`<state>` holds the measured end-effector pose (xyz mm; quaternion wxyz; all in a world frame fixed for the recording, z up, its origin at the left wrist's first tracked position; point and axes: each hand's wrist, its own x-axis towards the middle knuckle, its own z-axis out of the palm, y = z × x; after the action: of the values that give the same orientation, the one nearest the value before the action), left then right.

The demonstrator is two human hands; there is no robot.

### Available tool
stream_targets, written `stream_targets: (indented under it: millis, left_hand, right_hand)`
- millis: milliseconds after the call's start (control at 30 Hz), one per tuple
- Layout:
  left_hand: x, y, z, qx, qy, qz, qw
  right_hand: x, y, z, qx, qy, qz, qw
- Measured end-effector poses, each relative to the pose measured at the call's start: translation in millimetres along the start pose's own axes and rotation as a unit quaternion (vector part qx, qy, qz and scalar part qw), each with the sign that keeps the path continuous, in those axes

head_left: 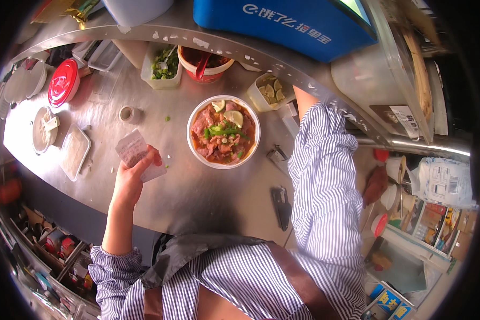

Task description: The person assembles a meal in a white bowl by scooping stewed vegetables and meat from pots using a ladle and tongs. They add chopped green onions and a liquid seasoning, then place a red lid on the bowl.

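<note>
My left hand (135, 173) is closed on a small printed paper slip (130, 148), held over the left part of the steel counter (162, 205). To its right stands a round white bowl (189, 140) with sliced meat (201, 124) in reddish broth, topped with chopped green onion (218, 130) and lime slices (233, 117). My right arm, in a striped sleeve (325, 160), reaches forward under the raised shelf. The shelf hides my right hand. Near that arm is a clear tub (257, 101) of lime pieces (272, 92).
A tub of chopped greens (160, 84) and a tub of sauce (208, 77) with a red spoon stand behind the bowl. A blue box (282, 26) sits on the shelf (197, 41). Left lie a red lid (64, 82), a tape roll (128, 114) and a clear flat container (76, 154).
</note>
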<state>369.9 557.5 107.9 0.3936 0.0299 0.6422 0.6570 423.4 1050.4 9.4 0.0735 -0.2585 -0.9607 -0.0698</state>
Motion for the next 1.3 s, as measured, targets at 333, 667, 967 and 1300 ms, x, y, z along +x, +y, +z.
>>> stream_targets:
  millis: [333,667,967,1300]
  left_hand:
    - [-3,4,2,-0.021,0.011,-0.011,1.0]
    - [-26,16,25,0.04,-0.059,0.037,0.997]
    - [-41,-8,68,0.036,-0.225,0.016,0.974]
    - [-41,-1,51,0.01,-0.159,0.088,0.983]
  right_hand:
    - [2,16,-12,-0.033,0.014,0.001,0.999]
    - [-91,12,-82,0.024,0.164,0.045,0.985]
    - [-245,-99,-180,0.475,0.045,0.212,0.853]
    - [-260,-175,-203,0.429,0.049,0.181,0.884]
